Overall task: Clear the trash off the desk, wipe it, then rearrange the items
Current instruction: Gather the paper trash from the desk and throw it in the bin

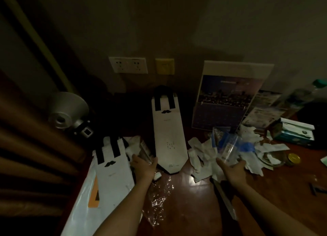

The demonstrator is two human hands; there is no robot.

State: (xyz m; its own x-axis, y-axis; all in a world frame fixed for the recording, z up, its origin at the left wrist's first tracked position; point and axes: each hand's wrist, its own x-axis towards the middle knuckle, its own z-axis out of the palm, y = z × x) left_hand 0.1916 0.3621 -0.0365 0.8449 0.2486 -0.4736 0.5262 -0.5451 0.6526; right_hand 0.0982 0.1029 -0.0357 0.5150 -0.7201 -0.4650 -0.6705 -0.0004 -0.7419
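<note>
1. Head view, the trash: crumpled paper point(200, 156) is heaped on the bench point(191, 200), touching the right hand point(231, 168) on both sides and just beyond it. It is well to the right of the left hand point(144, 166), so the right hand is the nearer.
2. The right hand's fingers point(241, 163) are curled round the bottom of a clear packet point(228, 147), whose long axis runs up and away toward the wall.
3. The left hand sits between the near paper bag point(115, 166) and the far paper bag point(167, 133). It seems to pinch a clear wrapper point(145, 151) between thumb and fingers, though the dim light leaves this uncertain.
4. Loose cellophane point(159, 198) lies flat beside the left forearm, touched by neither hand. With both hands full, each probably has to drop its load first.
</note>
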